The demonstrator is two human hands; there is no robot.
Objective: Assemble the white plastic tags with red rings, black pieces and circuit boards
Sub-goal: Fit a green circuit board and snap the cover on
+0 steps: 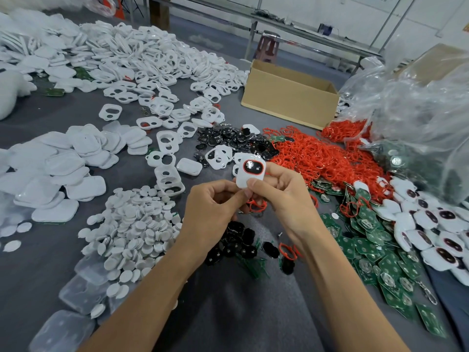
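Both my hands hold one white plastic tag above the table's middle. A red ring and a glossy black piece fill its window. My right hand grips the tag's right side, thumb on its lower edge. My left hand pinches its lower left corner. A loose red ring hangs under my fingers. Black pieces lie below my hands, red rings are heaped to the right, and green circuit boards spread at the lower right.
Empty white tag frames are piled at the back, white back covers at left, white round discs near my left arm. A cardboard box stands behind, clear plastic bags at right. Finished tags lie far right.
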